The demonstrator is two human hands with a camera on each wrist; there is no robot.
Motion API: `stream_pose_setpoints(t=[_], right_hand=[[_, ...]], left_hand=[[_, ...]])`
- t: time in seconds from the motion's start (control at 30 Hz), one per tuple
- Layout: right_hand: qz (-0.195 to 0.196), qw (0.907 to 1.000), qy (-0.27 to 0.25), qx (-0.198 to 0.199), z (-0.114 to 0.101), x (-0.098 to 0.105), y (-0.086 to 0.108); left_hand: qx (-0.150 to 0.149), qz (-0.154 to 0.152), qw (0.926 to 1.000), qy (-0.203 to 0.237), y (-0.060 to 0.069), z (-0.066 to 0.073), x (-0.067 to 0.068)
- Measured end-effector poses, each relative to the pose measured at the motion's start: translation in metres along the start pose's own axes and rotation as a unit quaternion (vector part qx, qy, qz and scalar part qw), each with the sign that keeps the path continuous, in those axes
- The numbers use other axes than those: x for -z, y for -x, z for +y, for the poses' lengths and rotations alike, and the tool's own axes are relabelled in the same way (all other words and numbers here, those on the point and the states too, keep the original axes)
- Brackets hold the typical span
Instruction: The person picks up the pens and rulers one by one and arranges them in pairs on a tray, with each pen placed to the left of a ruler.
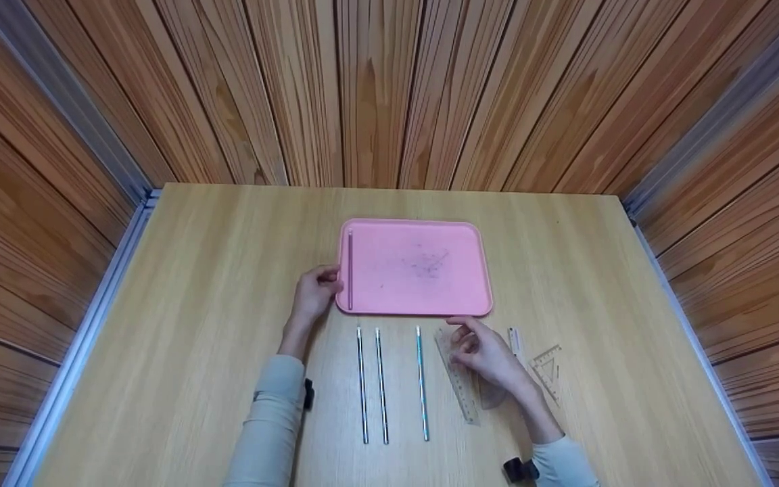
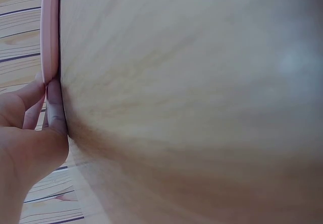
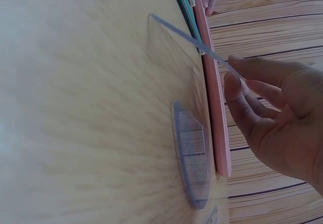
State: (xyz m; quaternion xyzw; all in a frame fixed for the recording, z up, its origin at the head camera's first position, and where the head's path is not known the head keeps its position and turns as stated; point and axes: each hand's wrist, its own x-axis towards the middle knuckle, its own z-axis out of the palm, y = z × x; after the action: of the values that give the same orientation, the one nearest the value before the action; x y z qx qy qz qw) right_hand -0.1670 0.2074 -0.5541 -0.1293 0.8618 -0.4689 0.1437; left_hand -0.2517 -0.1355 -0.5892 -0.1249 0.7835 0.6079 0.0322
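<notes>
My left hand (image 1: 315,291) pinches the left rim of a pink tray (image 1: 416,311); the left wrist view shows fingers and thumb at the edge of the tray (image 2: 50,37). One pencil (image 1: 350,270) lies in the tray along its left side. In front of the tray, my right hand (image 1: 487,355) pinches the far end of a clear ruler (image 1: 465,399). From the right wrist, the ruler (image 3: 186,36) is seen tilted, its held end raised off the table. A clear protractor (image 3: 192,156) lies beneath the right hand, mostly hidden in the head view.
Three shiny pencils (image 1: 381,385) lie apart on the table (image 1: 193,379), left of the ruler. Right of the right hand are a clear set square (image 1: 547,372) and a small whitish object (image 1: 514,340), partly hidden. Dark marks spot the tray's bottom. Wood-patterned walls (image 1: 376,88) surround the table.
</notes>
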Motion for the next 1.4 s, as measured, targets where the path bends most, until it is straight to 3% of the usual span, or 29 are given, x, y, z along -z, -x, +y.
stream_pose_setpoints(t=[0.6, 0.8, 1.03, 1.4], right_hand=[[0.114, 0.9923, -0.049, 0.005, -0.003, -0.005, -0.007], [0.110, 0.9907, -0.078, -0.013, -0.009, -0.005, -0.011], [0.094, 0.9854, -0.142, -0.013, -0.012, -0.009, -0.017], [0.082, 0.9859, -0.146, 0.009, -0.024, -0.014, -0.026]], left_hand=[[0.008, 0.007, 0.9999, 0.002, 0.001, 0.000, 0.000], [0.000, 0.004, 1.0000, 0.000, 0.001, 0.000, -0.001], [0.011, -0.008, 0.9999, 0.004, 0.003, 0.001, -0.001], [0.026, -0.011, 0.9995, 0.012, 0.003, 0.003, 0.001]])
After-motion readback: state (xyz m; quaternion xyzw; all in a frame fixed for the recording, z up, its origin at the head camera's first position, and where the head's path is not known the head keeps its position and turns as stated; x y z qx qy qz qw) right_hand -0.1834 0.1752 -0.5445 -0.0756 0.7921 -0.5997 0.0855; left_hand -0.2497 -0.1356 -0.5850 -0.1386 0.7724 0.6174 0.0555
